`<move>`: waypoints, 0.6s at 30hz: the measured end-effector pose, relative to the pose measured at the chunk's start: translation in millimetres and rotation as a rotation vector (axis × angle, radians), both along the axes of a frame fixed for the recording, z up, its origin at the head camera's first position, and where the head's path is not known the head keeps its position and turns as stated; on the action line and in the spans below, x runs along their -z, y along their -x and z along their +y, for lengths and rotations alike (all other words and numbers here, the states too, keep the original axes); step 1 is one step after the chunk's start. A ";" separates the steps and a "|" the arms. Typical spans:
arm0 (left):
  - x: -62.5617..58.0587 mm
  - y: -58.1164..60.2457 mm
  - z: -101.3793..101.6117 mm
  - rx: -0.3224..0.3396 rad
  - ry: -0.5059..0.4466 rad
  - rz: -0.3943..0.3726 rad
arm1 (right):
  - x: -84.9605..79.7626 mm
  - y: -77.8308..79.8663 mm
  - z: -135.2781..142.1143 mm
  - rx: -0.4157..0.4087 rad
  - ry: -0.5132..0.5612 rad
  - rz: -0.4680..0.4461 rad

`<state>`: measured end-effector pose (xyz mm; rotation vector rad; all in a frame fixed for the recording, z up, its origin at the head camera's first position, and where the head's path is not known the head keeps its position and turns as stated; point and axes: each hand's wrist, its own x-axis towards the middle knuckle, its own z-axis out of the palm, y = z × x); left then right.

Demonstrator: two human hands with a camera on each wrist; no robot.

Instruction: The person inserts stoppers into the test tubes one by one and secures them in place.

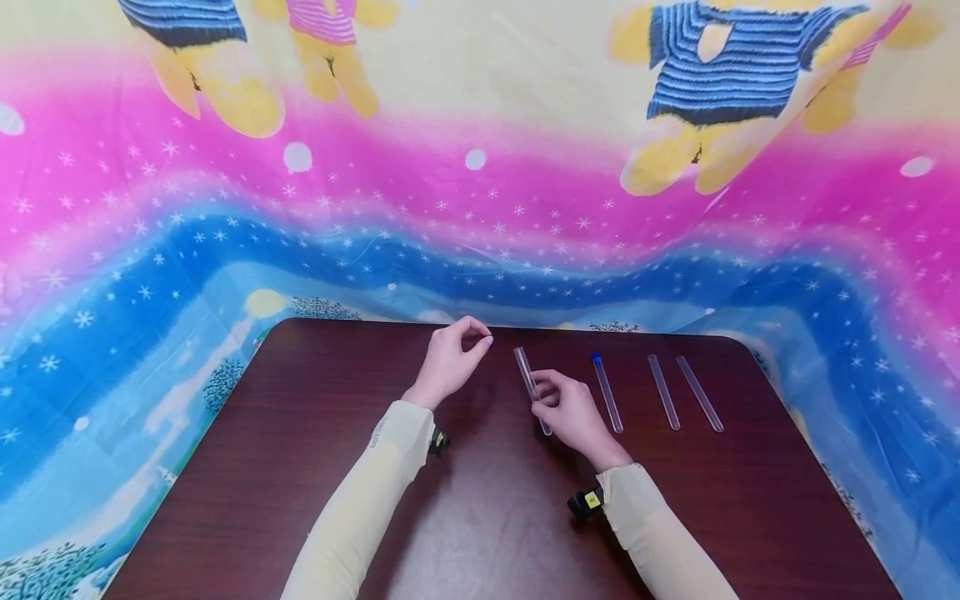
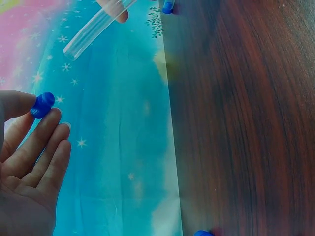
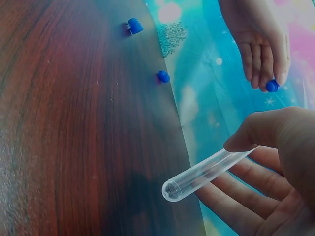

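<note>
In the views I monitor, the left hand (image 1: 450, 354) pinches a blue cap (image 2: 42, 105) between thumb and index finger, near but apart from the tube (image 1: 524, 371). I read the right hand (image 1: 570, 410) as clamped on that tube, thumb against fingers, holding it tilted over the table (image 1: 487, 517). I locate a capped tube (image 1: 607, 396) and two more tubes (image 1: 663, 393) to its right, plus two loose caps (image 3: 135, 26) near the table's far edge.
</note>
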<state>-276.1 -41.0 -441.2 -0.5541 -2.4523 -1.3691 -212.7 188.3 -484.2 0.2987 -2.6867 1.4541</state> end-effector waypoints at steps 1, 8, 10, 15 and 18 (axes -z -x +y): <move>-0.3 -0.2 0.5 -0.001 0.000 0.001 | 0.1 -0.1 -0.8 -0.003 0.001 0.002; -1.3 -3.0 2.8 0.001 -0.003 -0.012 | 2.4 0.0 -7.2 -0.016 0.034 -0.007; -1.7 -3.3 3.3 0.003 -0.009 -0.010 | 3.1 0.2 -8.8 -0.015 0.038 -0.008; -1.0 -1.8 5.2 0.013 -0.016 0.006 | 3.1 0.0 -12.1 -0.012 0.028 0.004; -0.2 -1.2 7.0 0.025 -0.022 0.014 | 2.7 -0.4 -13.6 -0.017 0.025 0.007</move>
